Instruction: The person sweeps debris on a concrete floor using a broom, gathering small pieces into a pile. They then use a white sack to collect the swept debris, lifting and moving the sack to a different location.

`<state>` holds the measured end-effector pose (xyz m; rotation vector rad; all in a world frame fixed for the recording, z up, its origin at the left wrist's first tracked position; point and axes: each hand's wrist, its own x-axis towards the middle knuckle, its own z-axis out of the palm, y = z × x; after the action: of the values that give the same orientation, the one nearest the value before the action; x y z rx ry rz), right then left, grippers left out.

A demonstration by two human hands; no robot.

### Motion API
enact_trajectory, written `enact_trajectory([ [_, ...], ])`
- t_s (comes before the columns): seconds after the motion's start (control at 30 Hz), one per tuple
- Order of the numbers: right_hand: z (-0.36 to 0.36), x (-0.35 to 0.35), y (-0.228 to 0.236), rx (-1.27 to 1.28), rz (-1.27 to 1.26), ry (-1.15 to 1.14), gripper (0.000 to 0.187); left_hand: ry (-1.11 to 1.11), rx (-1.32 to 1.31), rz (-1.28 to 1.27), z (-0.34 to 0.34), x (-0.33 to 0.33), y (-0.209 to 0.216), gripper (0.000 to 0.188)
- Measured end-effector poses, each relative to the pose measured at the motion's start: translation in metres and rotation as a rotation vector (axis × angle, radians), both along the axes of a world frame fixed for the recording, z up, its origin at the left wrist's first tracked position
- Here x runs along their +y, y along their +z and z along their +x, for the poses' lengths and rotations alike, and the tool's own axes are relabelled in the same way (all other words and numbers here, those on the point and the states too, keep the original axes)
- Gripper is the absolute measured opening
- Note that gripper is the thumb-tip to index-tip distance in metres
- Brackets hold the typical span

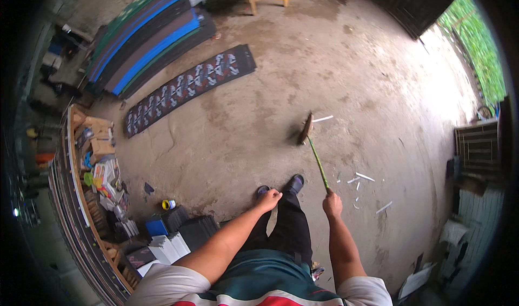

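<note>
My right hand (333, 204) is wrapped round the green handle of a broom (319, 163). The broom's brown head (306, 129) rests on the concrete floor ahead of me, slightly blurred. A thin white strip (323, 118) lies just beyond the head, on its right side. Several more white pieces, among them a strip (365, 176) and another strip (384, 207), are scattered to the right of the handle. My left hand (268, 200) hovers in front of my legs with its fingers curled in, and nothing shows in it. Dark shoes (295, 183) are on my feet.
A long dark patterned mat (189, 89) lies at the far left, before a stack of blue, green and black sheets (154, 36). Boxes and clutter (102, 160) line the left. A yellow tin (168, 204) stands near black blocks (197, 233). A doorway opens at far right.
</note>
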<state>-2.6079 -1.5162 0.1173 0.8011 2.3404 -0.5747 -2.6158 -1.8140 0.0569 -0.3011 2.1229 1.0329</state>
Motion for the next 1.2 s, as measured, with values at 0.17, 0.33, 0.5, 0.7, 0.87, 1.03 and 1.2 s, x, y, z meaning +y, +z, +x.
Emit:
enact_trajectory([
  [0.17, -0.021, -0.022, 0.0, 0.007, -0.13, 0.003, 0.039, -0.057, -0.044, 0.025, -0.024, 0.036, 0.032, 0.039],
  [0.33, -0.051, -0.015, -0.052, -0.037, -0.135, -0.058, 0.037, -0.126, -0.036, -0.093, -0.038, 0.042, 0.043, 0.038],
  [0.5, -0.031, 0.047, -0.037, -0.096, -0.041, -0.177, 0.04, -0.167, -0.059, -0.149, -0.051, 0.043, 0.027, 0.04],
  [0.7, 0.025, 0.107, 0.013, -0.04, 0.006, -0.328, 0.038, -0.264, -0.028, -0.116, -0.067, 0.089, 0.032, 0.04],
  [0.87, 0.021, 0.078, 0.018, -0.032, -0.08, -0.408, 0.04, -0.4, -0.017, -0.044, -0.076, 0.12, 0.031, 0.039],
  [1.03, -0.014, 0.06, -0.011, -0.071, -0.096, -0.436, 0.04, -0.569, -0.055, -0.104, -0.093, 0.134, 0.051, 0.044],
  [1.2, 0.011, 0.092, -0.012, -0.138, 0.006, -0.525, 0.039, -0.655, -0.066, -0.152, -0.126, 0.125, 0.041, 0.045],
])
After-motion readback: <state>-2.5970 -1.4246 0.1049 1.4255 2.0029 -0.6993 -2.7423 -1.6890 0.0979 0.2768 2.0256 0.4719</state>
